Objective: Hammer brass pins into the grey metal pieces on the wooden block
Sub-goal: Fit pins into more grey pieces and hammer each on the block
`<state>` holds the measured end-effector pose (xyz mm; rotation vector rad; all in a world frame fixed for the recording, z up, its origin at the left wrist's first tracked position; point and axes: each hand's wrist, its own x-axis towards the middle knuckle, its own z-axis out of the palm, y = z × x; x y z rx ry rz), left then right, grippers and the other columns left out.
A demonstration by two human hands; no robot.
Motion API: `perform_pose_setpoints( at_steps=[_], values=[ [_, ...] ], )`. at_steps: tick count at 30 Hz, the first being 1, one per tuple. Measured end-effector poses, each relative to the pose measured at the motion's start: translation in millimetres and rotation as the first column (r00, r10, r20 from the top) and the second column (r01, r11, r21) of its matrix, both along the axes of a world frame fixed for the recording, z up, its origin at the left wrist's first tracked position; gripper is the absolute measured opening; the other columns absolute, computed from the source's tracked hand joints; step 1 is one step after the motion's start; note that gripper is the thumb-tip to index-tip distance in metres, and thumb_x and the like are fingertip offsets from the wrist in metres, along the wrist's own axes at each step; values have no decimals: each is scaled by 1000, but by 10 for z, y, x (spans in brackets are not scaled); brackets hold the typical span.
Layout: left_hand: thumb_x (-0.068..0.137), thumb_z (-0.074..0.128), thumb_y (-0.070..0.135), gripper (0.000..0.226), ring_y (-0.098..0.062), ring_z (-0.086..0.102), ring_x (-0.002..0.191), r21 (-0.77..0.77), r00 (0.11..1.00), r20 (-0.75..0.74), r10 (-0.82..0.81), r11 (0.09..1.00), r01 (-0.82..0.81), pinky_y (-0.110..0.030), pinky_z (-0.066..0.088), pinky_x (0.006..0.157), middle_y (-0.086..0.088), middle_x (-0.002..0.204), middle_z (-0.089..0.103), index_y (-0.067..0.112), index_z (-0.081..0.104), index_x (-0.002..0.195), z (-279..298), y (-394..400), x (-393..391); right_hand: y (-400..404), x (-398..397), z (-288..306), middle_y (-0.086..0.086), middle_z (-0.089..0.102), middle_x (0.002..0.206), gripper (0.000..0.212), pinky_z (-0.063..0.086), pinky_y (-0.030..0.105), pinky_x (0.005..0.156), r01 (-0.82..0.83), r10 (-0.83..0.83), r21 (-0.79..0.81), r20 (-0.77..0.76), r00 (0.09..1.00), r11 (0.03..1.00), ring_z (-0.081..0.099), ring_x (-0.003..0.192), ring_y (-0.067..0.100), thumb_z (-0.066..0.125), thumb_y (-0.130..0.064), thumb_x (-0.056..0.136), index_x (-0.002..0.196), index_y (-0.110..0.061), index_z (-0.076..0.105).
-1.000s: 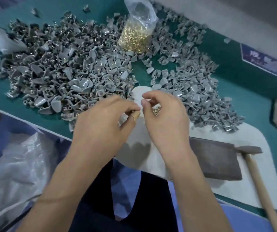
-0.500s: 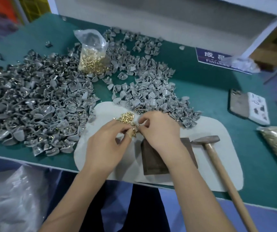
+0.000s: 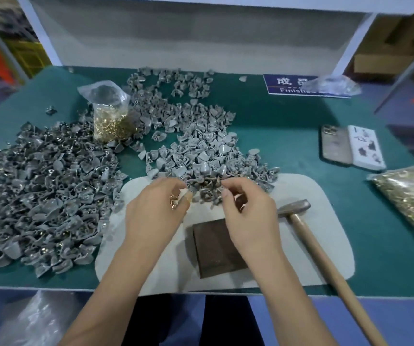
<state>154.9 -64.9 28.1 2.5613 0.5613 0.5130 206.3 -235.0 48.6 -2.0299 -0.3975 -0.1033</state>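
The left hand [image 3: 156, 213] is cupping a few brass pins [image 3: 174, 202] in curled fingers, while the right hand [image 3: 248, 213] is pinching something small I cannot identify, both at the near edge of the right grey pile [image 3: 208, 156]. The block [image 3: 217, 247] is lying bare, the hammer [image 3: 320, 248] idling right of it, so hammering seems still ahead. A far blue sign [image 3: 290, 86] is showing "Finished".

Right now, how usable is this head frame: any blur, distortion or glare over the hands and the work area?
Head view: wide-angle bending bows the shelf post and the table edge; the far right edge smears. Both the left hand and right hand are slightly soft, so the brass pins blur together. Lighting is even, with mild glare on the hammer head.
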Motion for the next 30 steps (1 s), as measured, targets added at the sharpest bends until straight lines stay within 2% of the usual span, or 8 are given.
perform_pose_setpoints(
  at_steps=[3,6,10,13,15,19,24,30],
  values=[
    [88,67,51,19,-16,62,98,94,989,-135,67,994,-54,-31,45,67,12,100,62,36,68,100,-5,-51,148,-207,-93,-46,-13,72,102,18,50,19,86,43,-49,85,72,996,995,65,99,4,63,-12,97,106,-22,74],
    [90,68,47,16,-20,61,102,103,973,-213,92,992,-72,-32,46,69,8,104,62,36,71,101,-29,-84,186,-348,-144,-99,-15,73,98,18,49,16,84,38,-39,122,6,999,992,68,97,6,66,-10,96,101,-25,74],
    [94,66,40,9,-17,61,99,63,990,-140,3,998,6,-35,50,70,11,102,64,37,70,101,104,-122,45,-419,-186,-48,-13,74,92,17,49,14,80,2,5,226,-33,999,974,69,91,8,70,-10,93,95,-26,75],
    [94,59,48,9,2,58,75,-49,989,-55,-135,990,132,-26,42,59,30,91,64,46,62,102,317,-264,-231,-477,-216,6,-9,73,85,13,51,17,74,-7,23,310,-46,999,951,69,81,11,72,-14,92,92,-27,76],
    [92,57,49,12,7,55,75,-67,978,-40,-207,977,204,-24,40,57,35,92,62,47,59,104,411,-392,-424,-529,-268,25,-9,74,83,13,56,25,73,-43,73,320,-80,994,946,70,79,12,72,-16,91,92,-29,76],
    [87,65,45,9,2,55,86,27,959,-75,-273,961,275,-29,48,63,23,88,58,43,64,96,447,-605,-627,-632,-406,9,-14,73,87,11,51,19,77,-150,149,134,18,989,980,68,85,10,73,-16,91,91,-28,75],
    [85,66,42,10,-2,58,92,-18,958,-83,-276,961,276,-33,50,69,18,93,58,39,67,94,349,-680,-640,-602,-522,-46,-12,61,86,6,49,36,78,-159,201,-254,148,968,954,57,89,13,71,-23,89,90,-29,73],
    [84,68,43,7,0,55,85,-99,964,-29,-264,960,260,-24,46,64,20,92,57,42,66,91,244,-654,-667,-552,-540,9,-10,59,86,4,50,42,78,-133,204,-380,151,967,915,57,90,16,67,-24,92,90,-28,69]
  ],
)
